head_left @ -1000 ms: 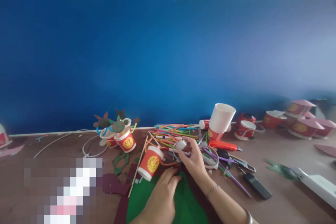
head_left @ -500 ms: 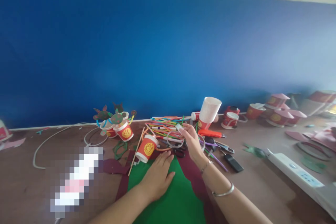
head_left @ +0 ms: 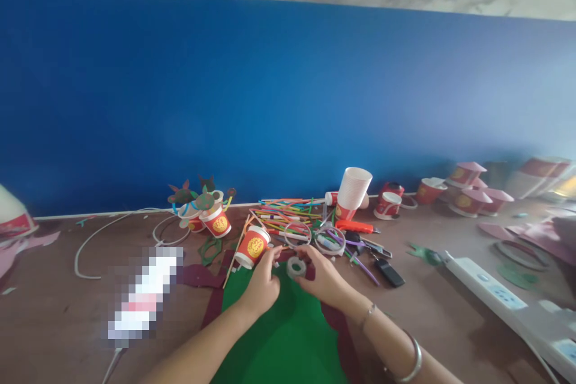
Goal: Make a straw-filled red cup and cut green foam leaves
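At the lower left of the frame, the pixelated object [head_left: 146,297] is lying slantwise on the table [head_left: 49,318], apart from our hands. Further up, decorated paper cups [head_left: 219,224] are leaning close together by the blue wall panel [head_left: 288,96], probably to leave the nearer surface for working. Right of them, a single printed paper cup [head_left: 252,247] is tilting beside a thin wooden stick [head_left: 231,264].

At lower centre, our left hand [head_left: 262,288] is hovering over the green sheet [head_left: 288,336], which is lying on the maroon sheet [head_left: 345,351]. Its thumb and forefinger are bending towards the tape; we cannot tell whether they are pinching anything. Our right hand [head_left: 321,279] is clamping the roll of clear tape [head_left: 292,273] between thumb and fingers, just above the sheet's far end. We are holding its ring facing us, apparently leaving the near side free for the left fingertips.

Behind, coloured straws [head_left: 288,211] are lying in a loose heap, seemingly for easy reach. To their right, white paper cups [head_left: 355,188] are nesting in a stack, likely saving room, with an orange cutter [head_left: 355,227] lying in front. At the lower right, a white power strip [head_left: 486,288] is stretching diagonally, well apart from our hands.
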`<state>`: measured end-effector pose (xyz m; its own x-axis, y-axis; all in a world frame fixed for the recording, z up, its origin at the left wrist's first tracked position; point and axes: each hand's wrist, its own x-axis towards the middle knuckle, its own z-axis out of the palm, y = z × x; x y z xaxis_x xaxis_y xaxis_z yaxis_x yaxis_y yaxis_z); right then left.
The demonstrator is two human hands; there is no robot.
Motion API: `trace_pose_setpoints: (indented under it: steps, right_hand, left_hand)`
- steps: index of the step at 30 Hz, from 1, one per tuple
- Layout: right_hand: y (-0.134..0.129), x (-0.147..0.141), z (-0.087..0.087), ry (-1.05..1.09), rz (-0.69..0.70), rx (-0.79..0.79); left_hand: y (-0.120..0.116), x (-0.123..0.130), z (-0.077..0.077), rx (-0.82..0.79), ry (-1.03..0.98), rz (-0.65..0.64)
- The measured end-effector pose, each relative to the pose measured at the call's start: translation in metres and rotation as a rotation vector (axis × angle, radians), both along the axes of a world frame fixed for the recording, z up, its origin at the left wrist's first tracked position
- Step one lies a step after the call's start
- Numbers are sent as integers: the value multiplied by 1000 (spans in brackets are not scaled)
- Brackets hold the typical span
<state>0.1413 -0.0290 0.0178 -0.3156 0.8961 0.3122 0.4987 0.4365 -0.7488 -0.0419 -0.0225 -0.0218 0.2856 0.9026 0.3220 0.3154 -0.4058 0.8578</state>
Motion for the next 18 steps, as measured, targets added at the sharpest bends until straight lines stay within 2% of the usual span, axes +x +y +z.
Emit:
trace_pose_setpoints:
  steps: [6,18]
  right_hand:
    - [-2,-1,-7,-166,38,82]
    - [-9,-2,-1,-217,24,76]
  left_hand:
    - [-7,3,-1,72,-28,23]
    - [-15,3,2,146,92,-11]
